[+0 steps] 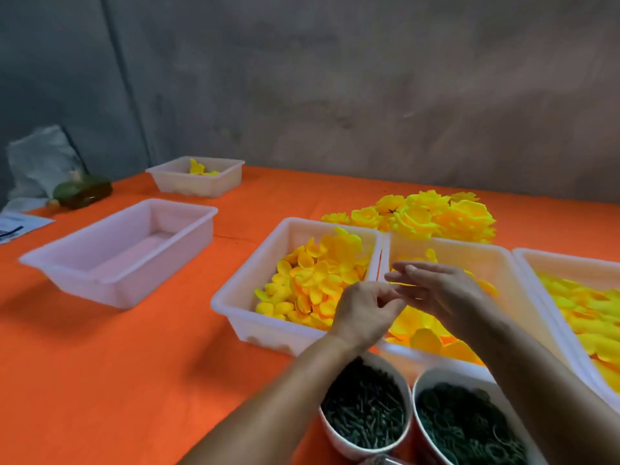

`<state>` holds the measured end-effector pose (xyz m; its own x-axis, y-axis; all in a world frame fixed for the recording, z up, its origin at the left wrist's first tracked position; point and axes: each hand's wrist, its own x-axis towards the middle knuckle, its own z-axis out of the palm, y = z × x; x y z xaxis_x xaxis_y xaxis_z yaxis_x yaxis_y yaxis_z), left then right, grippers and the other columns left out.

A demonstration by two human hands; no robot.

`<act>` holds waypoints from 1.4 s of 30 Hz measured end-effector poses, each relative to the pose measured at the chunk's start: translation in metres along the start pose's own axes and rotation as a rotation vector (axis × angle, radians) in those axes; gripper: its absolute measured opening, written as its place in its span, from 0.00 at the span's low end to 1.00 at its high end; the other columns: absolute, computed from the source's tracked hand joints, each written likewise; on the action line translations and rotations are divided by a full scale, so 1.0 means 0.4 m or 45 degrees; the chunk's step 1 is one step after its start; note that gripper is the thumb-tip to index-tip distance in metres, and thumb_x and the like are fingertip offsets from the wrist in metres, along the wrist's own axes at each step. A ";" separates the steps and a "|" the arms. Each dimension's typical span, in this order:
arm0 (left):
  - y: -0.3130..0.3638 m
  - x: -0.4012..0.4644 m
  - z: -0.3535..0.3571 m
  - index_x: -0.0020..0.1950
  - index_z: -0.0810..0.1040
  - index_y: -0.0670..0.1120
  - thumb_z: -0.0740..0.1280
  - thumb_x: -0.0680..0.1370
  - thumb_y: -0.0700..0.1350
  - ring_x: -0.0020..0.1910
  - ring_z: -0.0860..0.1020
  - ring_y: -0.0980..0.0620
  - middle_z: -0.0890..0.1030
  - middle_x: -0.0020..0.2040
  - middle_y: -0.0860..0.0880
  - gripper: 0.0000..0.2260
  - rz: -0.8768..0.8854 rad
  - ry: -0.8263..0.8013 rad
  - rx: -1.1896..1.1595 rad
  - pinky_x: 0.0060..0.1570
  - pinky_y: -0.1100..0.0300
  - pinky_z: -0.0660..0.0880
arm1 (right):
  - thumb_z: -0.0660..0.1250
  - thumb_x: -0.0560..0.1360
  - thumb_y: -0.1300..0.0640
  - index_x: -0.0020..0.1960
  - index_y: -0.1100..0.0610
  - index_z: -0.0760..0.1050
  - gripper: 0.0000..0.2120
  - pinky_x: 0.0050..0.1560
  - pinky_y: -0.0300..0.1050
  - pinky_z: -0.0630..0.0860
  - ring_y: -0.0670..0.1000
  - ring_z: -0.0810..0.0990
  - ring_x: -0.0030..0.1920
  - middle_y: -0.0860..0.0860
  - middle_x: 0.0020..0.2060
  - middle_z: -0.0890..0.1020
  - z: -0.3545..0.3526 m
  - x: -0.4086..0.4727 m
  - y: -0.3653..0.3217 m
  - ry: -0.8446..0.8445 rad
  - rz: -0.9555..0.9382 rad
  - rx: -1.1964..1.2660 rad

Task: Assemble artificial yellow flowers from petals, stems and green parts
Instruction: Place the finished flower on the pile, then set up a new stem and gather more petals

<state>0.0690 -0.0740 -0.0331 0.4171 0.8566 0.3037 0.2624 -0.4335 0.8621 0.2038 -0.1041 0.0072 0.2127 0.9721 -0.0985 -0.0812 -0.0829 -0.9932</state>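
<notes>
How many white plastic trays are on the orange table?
5: far tray, empty left one, petal tray at centre, one under the hands, one at the right edge. Possibly more out of frame.

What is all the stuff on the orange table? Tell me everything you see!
Table cover: one, orange, under everything.
Empty tub: one, white, left of the middle.
Far tub: one, white, back left, a few yellow petals inside.
Petal tubs: three, white, side by side: middle, behind the hands, right edge, all holding yellow petals.
Finished flowers: a pile, yellow, behind the petal tubs.
Stem bowl: one, white, dark green pieces, near front.
Ring bowl: one, white, dark green parts, beside it.
Green object: one, far left, too blurred to name.
White bag: one, far left corner.
Paper: one, white, left edge.
Left hand: fingers curled, grip unclear.
Right hand: fingers straight, over the petals.
</notes>
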 end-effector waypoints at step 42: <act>-0.003 -0.012 -0.010 0.38 0.81 0.36 0.70 0.73 0.36 0.36 0.75 0.52 0.80 0.35 0.45 0.04 -0.111 0.181 -0.277 0.42 0.59 0.73 | 0.62 0.79 0.62 0.48 0.60 0.79 0.08 0.33 0.34 0.74 0.43 0.78 0.29 0.53 0.34 0.82 0.011 -0.133 0.078 0.158 -0.262 -0.300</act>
<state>0.0632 -0.0765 -0.0338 0.2706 0.9254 0.2654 0.0922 -0.2994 0.9497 0.1858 -0.1576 -0.0182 0.3192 0.9409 0.1132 0.1997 0.0500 -0.9786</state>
